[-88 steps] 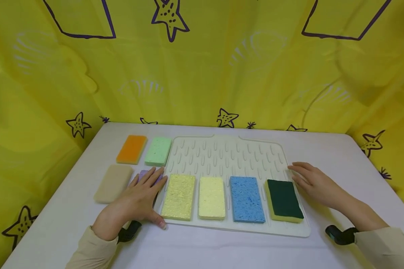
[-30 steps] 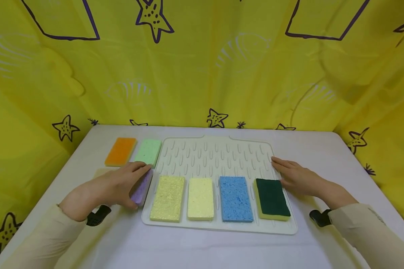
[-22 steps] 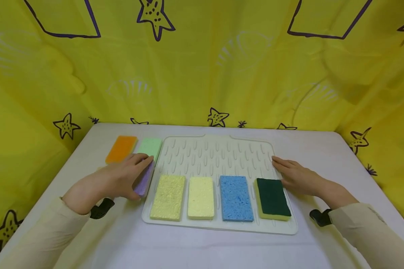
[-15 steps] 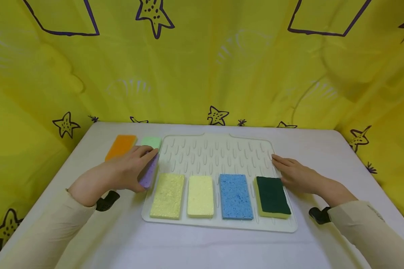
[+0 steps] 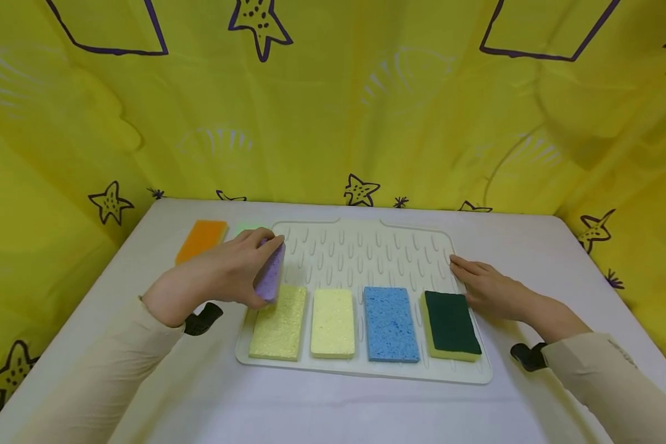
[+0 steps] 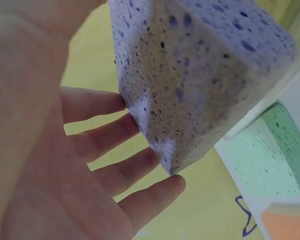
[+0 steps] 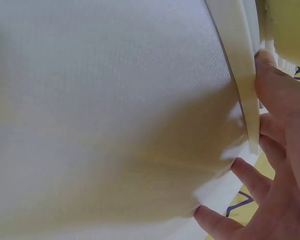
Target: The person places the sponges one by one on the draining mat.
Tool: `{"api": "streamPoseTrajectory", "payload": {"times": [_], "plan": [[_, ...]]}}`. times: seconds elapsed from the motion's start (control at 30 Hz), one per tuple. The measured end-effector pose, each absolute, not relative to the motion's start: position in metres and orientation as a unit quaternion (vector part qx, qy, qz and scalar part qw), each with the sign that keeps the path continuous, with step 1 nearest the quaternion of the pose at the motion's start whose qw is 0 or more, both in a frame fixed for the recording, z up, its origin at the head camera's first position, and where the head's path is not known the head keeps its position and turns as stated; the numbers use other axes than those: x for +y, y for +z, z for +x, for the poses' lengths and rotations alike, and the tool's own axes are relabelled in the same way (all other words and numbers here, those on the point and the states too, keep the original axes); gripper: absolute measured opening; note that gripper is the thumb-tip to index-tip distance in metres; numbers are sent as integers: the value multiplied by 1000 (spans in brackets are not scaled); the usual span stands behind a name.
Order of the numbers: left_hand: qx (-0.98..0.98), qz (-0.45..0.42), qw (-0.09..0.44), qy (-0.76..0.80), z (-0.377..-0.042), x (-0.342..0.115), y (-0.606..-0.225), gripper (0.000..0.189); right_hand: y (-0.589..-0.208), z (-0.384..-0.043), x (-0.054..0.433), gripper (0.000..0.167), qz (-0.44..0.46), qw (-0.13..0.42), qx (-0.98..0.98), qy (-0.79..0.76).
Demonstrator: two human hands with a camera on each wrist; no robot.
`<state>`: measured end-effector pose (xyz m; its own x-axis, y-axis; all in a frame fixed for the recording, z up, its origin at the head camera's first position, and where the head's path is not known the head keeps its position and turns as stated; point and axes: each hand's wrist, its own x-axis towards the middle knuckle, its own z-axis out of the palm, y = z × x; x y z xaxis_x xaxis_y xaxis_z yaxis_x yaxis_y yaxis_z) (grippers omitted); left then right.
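Note:
My left hand [image 5: 227, 268] grips a purple sponge [image 5: 271, 274] between thumb and fingers, above the left part of a pale ridged drying tray [image 5: 361, 262]. In the left wrist view the porous purple sponge [image 6: 180, 75] is tilted, with fingertips along its edge. My right hand [image 5: 491, 290] lies at the tray's right edge; in the right wrist view its thumb touches the tray rim [image 7: 246, 85], and other fingertips touch the tablecloth. Along the tray's front sit a speckled yellow sponge [image 5: 279, 327], a pale yellow one [image 5: 333, 324], a blue one [image 5: 390, 324] and a green-topped scrub sponge [image 5: 452, 324].
Left of the tray lie an orange sponge [image 5: 201, 239] and a mint-green sponge [image 6: 265, 155], the latter mostly behind my left hand in the head view. A white-covered table [image 5: 311, 410] bears everything. Yellow patterned curtain [image 5: 311, 123] encloses its back and sides.
My left hand has taken hold of the purple sponge beside the tray, raised it and carried it rightward over the tray's left edge. The right hand stays at the tray's right edge.

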<state>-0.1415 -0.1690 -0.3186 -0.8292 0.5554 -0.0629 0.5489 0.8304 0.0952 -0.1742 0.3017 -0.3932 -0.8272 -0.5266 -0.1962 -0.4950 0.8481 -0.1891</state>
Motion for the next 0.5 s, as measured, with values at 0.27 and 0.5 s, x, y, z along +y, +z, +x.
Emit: {"api": "streamPoseTrajectory", "payload": {"times": [0.27, 0.5], "plan": [[954, 295, 44, 32, -148, -152, -319, 102, -395, -171, 305, 63, -279, 105, 952, -75], [950, 309, 30, 31, -155, -146, -320, 103, -399, -171, 302, 59, -299, 88, 948, -63]]}}
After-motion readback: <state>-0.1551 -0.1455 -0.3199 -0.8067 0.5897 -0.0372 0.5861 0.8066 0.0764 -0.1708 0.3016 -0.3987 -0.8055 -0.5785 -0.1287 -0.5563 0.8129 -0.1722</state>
